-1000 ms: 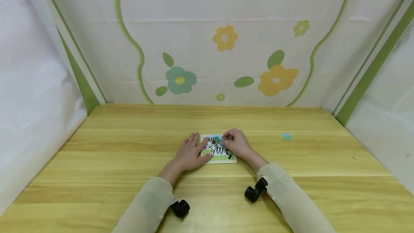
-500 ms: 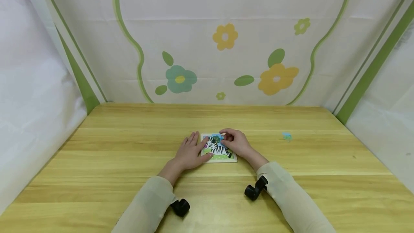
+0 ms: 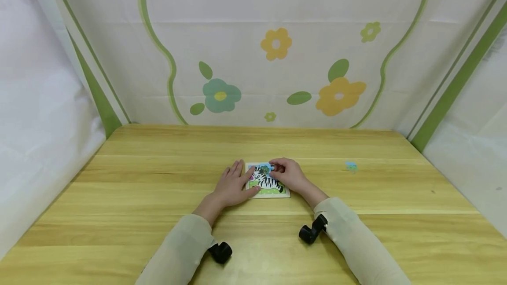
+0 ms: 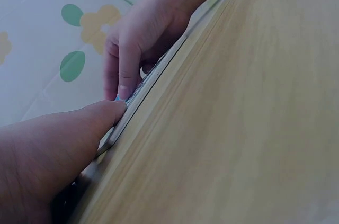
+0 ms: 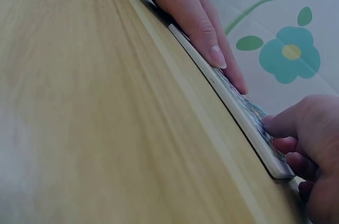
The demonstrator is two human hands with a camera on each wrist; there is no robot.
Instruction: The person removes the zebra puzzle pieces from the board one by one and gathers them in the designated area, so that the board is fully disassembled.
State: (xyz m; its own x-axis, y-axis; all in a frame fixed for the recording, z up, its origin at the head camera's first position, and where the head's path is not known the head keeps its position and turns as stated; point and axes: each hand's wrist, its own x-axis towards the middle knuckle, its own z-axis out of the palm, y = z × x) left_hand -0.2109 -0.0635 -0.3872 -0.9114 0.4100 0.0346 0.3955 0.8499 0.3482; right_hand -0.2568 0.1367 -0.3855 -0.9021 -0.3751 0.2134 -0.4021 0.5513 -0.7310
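Observation:
A square zebra jigsaw puzzle with a pale wooden border lies flat on the table. Along its left side, my left hand rests with the fingers spread; thumb and index finger lie over the picture. At the upper right of the puzzle, my right hand pinches a blue puzzle piece, partly hidden by the fingers. In the right wrist view, the right thumb sits low over the puzzle's surface, near one end of the board. The left wrist view shows the right fingers pointing down onto the puzzle.
A loose blue and green puzzle piece lies on the wooden table, off to the right. Behind the table hangs a white cloth with printed flowers. Black camera mounts stick out from both sleeves.
The right hand's fingers have shifted slightly at the puzzle's upper right. The left hand stays where it was, and the loose piece has not moved.

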